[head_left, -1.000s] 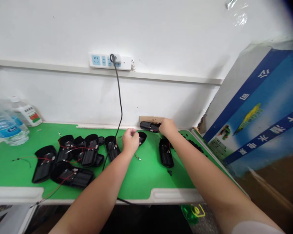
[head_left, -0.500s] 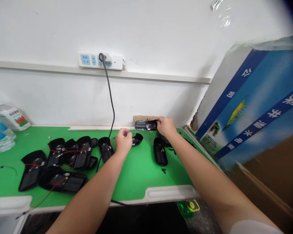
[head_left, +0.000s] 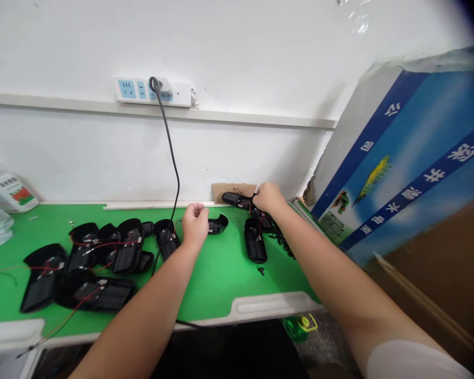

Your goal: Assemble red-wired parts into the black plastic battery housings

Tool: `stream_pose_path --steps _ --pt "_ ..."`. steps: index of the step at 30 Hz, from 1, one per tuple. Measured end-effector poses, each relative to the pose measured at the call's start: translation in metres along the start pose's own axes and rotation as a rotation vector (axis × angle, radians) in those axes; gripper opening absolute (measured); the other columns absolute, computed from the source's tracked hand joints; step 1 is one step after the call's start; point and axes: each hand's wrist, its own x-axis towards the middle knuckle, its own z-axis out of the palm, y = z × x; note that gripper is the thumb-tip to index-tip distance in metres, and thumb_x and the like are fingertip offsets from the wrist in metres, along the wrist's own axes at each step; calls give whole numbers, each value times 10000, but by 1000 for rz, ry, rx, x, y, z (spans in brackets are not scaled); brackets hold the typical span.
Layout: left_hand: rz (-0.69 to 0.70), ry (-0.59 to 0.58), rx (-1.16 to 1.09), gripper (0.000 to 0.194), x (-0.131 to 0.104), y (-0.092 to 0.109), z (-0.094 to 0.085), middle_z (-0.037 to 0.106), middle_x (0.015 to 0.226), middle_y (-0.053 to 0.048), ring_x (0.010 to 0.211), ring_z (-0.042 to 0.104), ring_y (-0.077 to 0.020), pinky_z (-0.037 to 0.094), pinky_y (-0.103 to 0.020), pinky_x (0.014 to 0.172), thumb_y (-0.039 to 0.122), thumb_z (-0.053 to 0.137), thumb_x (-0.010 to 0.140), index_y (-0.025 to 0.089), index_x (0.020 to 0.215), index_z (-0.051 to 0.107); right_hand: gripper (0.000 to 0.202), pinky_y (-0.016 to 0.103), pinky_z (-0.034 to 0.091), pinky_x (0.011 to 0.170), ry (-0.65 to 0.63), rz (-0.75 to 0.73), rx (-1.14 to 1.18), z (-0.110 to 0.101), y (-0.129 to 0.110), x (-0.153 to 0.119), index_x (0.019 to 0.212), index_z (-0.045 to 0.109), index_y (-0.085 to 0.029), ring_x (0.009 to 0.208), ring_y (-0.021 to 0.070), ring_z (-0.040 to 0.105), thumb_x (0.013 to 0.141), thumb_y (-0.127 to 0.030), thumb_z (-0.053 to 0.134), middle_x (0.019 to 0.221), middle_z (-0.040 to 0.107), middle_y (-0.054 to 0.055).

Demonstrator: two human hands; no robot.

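Observation:
At the back of the green table, my right hand is closed on the near end of a black plastic housing, which lies tilted over a piece of cardboard. My left hand has thumb and fingers pinched together; whatever is between them is too small to make out. Just right of it lies a curved black housing, partly hidden by the hand. Another housing with a red wire rests below my right hand, close to small black parts.
Several black housings with red wires cover the table's left side. A black cable hangs from the power strip across the table. Plastic bottles stand at far left, and a large blue-and-white box leans at right.
The housing in my right hand has come down and turned, uncovering dark specks on the cardboard. My left hand stays pinched in nearly the same place. The whole view has shifted slightly.

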Motion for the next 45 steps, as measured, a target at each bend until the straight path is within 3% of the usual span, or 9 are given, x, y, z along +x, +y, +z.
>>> stream_pose_path --steps 10,16,22,27,31,35,37,41,45 --pt "9 -27 27 100 0 -2 1 563 706 15 650 521 -124 421 -251 658 229 601 703 178 781 565 349 316 506 791 -110 22 20 37 4 2 1048 724 -101 928 295 684 716 -190 667 986 721 199" --pt "67 -50 186 99 5 -5 -2 592 770 -20 707 559 -158 453 -282 703 222 541 736 186 826 558 232 322 492 806 -11 5 118 19 14 -11 912 753 -137 903 280 678 788 -235 583 936 734 157" --pt "203 -283 537 405 3 -3 -8 653 1058 -93 1099 543 -297 375 -423 990 45 554 559 216 914 647 325 318 477 800 229 92 301 -6 62 -67 936 730 -127 867 246 659 861 -307 470 910 727 125" --pt "207 -437 817 473 -5 -5 -12 634 1172 -123 1198 467 -407 280 -575 1017 86 641 518 257 957 678 360 270 473 576 225 65 549 28 84 -127 782 685 -155 602 184 611 854 -422 454 660 672 54" --pt "202 -485 967 377 -7 -8 -10 629 1165 -154 1130 502 -403 336 -563 964 234 671 629 239 1005 682 363 267 464 543 260 40 682 52 81 -151 785 660 -159 591 177 595 867 -435 439 663 650 54" --pt "227 -534 1006 370 -12 -8 -1 652 1062 -169 1077 532 -382 388 -507 947 408 639 729 199 1029 698 296 262 460 561 233 -73 741 57 70 -155 757 658 -176 581 157 572 873 -386 484 636 616 31" --pt "231 -568 985 411 -16 -7 6 665 1005 -179 1037 561 -374 406 -496 941 468 605 768 168 1028 710 243 268 471 602 199 -249 724 54 63 -158 816 686 -172 605 151 567 865 -357 536 660 608 32" --pt "205 -642 862 482 -23 -9 14 683 1095 -163 1004 618 -311 456 -428 931 486 526 847 136 1139 684 378 327 516 745 144 -660 504 50 52 -164 1186 660 -207 827 182 604 840 -357 636 1061 599 120" --pt "145 -727 712 505 -26 -14 16 652 1236 -135 1024 641 -252 493 -365 928 415 513 879 123 1280 603 302 392 519 877 144 -675 338 58 50 -158 1144 696 -242 997 224 598 861 -298 611 1272 509 142"
